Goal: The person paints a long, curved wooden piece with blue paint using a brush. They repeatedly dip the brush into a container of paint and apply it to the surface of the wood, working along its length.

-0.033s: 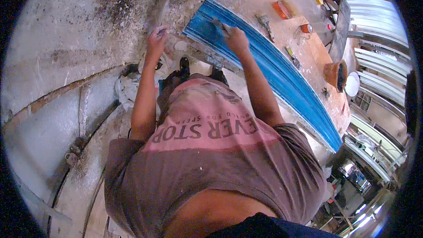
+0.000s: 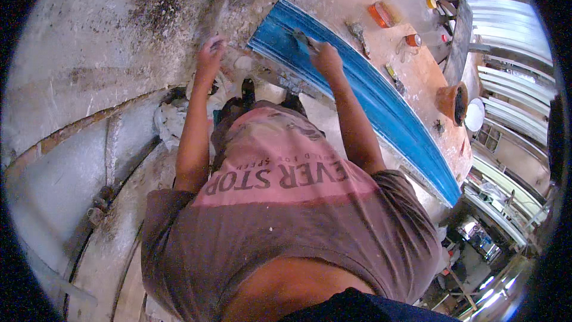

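Observation:
A long blue moulding [image 2: 381,104] with lengthwise ridges lies along the near edge of the worktable. Over its far left part, my right hand [image 2: 326,59] is closed around a slim grey tool, perhaps a brush [image 2: 305,41]. The tool's tip points to the left, over the blue surface; whether it touches cannot be told. My left hand [image 2: 210,58] hovers left of the moulding's end, apart from it. Its fingers are curled together, and what they hold, if anything, is too blurred to name.
On the table [image 2: 411,59] beyond the moulding stand a clear bottle with orange liquid [image 2: 381,15], a small orange-capped container [image 2: 413,40] and a brown pot [image 2: 453,102]. A white lid [image 2: 475,114] is beside the pot. A stained wall [image 2: 89,53] rises at left.
My right hand and the slim tool have shifted slightly right and toward me along the blue moulding. My left hand has barely moved.

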`<state>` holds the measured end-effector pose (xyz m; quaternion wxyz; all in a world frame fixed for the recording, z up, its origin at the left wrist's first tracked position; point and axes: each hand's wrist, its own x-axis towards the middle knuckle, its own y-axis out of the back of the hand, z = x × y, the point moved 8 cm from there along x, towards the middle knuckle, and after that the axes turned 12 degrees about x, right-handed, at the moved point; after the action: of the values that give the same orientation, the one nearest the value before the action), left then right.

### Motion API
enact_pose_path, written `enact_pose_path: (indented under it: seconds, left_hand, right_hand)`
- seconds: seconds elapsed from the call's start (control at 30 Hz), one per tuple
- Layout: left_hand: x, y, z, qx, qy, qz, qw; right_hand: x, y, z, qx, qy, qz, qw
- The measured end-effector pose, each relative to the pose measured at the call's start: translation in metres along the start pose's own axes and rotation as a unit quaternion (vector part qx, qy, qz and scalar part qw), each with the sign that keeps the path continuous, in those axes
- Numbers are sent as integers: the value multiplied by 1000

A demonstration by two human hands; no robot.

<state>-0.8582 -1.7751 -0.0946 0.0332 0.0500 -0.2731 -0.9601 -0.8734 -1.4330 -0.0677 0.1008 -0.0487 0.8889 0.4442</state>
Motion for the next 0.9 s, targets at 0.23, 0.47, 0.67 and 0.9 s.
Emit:
enact_pose_path:
  seconds: [0.23, 0.47, 0.67, 0.9]
  left_hand:
    - [11, -4, -8, -20, -26, -1, 999]
    - [14, 3, -5, -7, -20, -3, 1000]
    - [25, -22, 27, -6, -32, -39, 999]
    - [35, -32, 15, 6, -34, -22, 999]
  right_hand:
    - [57, -42, 21, -2, -8, 8, 1000]
    - [16, -3, -9, 24, -12, -9, 1000]
    - [43, -17, -49, 18, 25, -10, 999]
    - [36, -12, -30, 41, -12, -22, 999]
